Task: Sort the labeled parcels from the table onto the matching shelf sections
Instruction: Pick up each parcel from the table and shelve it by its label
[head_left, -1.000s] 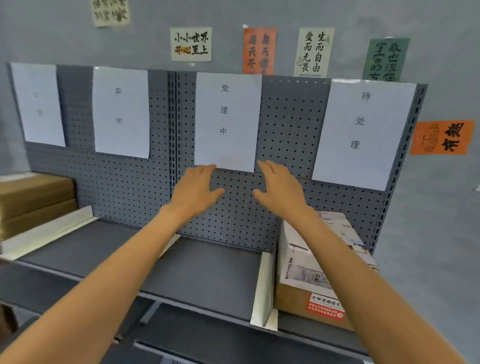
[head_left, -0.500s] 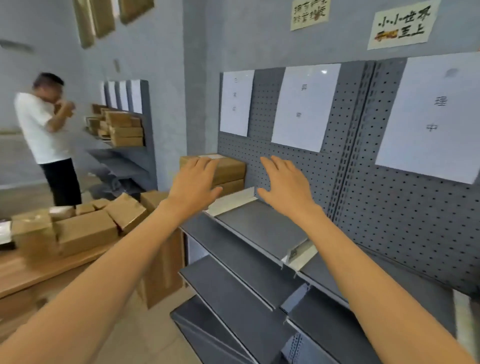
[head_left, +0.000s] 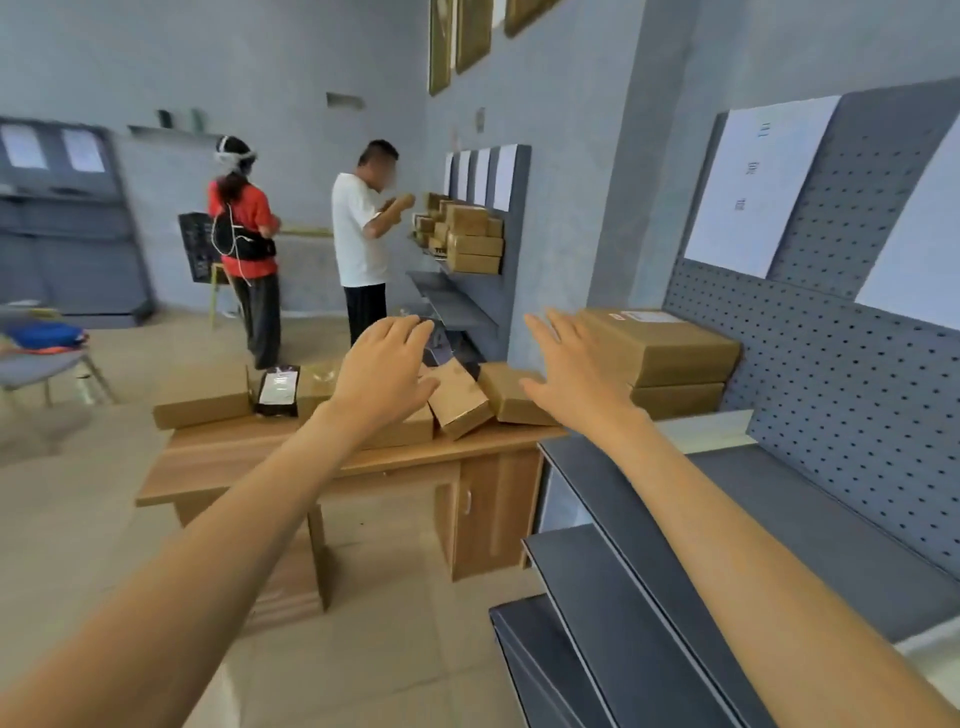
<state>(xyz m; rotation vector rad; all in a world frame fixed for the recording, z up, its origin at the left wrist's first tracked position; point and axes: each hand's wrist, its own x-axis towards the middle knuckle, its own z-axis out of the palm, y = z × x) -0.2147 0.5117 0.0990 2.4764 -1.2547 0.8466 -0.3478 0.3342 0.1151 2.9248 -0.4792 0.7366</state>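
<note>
Several brown cardboard parcels lie on a wooden table (head_left: 249, 457), among them a tilted box (head_left: 460, 402), a flat box (head_left: 202, 397) at the left and a black pouch (head_left: 278, 389). My left hand (head_left: 384, 371) and my right hand (head_left: 571, 371) are stretched out in the air toward the table, fingers spread, holding nothing. On the right stands the grey pegboard shelf (head_left: 779, 499) with white paper section labels (head_left: 753, 182). Two stacked brown parcels (head_left: 670, 358) sit on its leftmost section.
Two people stand beyond the table, one in a red top (head_left: 241, 244), one in a white shirt (head_left: 361, 234), beside another shelf stacked with boxes (head_left: 470, 234). A chair (head_left: 41, 353) stands at the far left. Lower shelf boards (head_left: 613, 613) jut out at my right.
My view has swung left from the shelf's labelled sections to the table with parcels. Both hands stay outstretched and hold nothing throughout.
</note>
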